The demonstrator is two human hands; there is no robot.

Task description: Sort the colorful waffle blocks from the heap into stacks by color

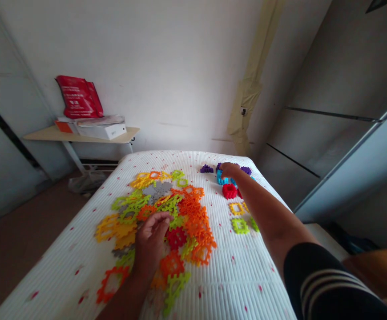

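Over the pile of interlocking plastic building pieces (196, 222) hovers my left hand (151, 238), its fingers curled in toward the thumb and nothing visible between them. Orange, red, lime, yellow and grey toothed pieces lie around it, many overlapping. My right hand (229, 170) reaches to the far right of the bed, fingers bent down at the turquoise pieces (220, 178). What those fingertips hold, if anything, is hidden. Purple pieces (246, 170) lie just beside that hand, and another purple piece (207, 169) sits to its left. Red square pieces (229, 191) stand nearer me, below the hand.
Yellow square frames (236, 208) and lime square frames (239, 226) lie along the right side, partly behind my right forearm. The patterned white sheet (233, 284) covers the bed. At the back left, a small table (46, 134) bears boxes and a red bag (79, 97).
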